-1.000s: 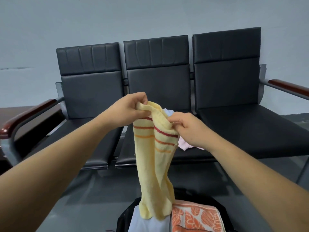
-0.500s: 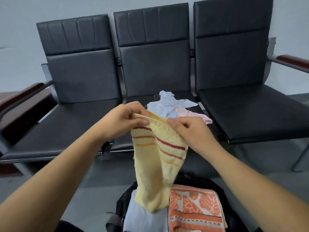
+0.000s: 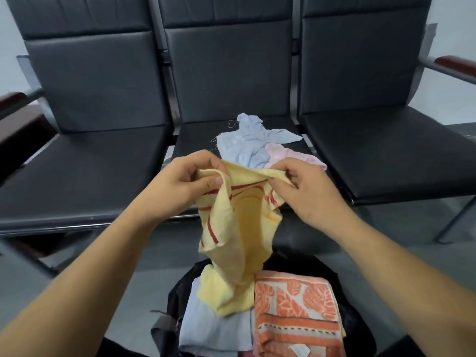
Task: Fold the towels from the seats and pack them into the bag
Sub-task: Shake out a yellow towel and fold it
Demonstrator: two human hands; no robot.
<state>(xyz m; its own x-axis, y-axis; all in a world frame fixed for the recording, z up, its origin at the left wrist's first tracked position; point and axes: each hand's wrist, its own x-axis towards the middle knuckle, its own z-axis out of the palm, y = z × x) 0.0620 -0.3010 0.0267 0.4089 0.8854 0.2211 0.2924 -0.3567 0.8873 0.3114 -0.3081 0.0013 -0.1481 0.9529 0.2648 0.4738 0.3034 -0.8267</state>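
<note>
In the bag [image 3: 348,321] lie folded towels [image 3: 293,307]; one towel [image 3: 242,228] hangs down onto them; behind the bag a heap [image 3: 253,143] lies on the seat [image 3: 198,140].

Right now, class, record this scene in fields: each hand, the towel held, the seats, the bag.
Left hand: pinches yellow towel's top edge
Right hand: pinches the same edge
Yellow towel: hangs, lower end bunched on the bag's contents
Middle seat: crumpled blue towel and pink towel, touching
Bag: open; folded orange towel beside folded pale blue towel
</note>
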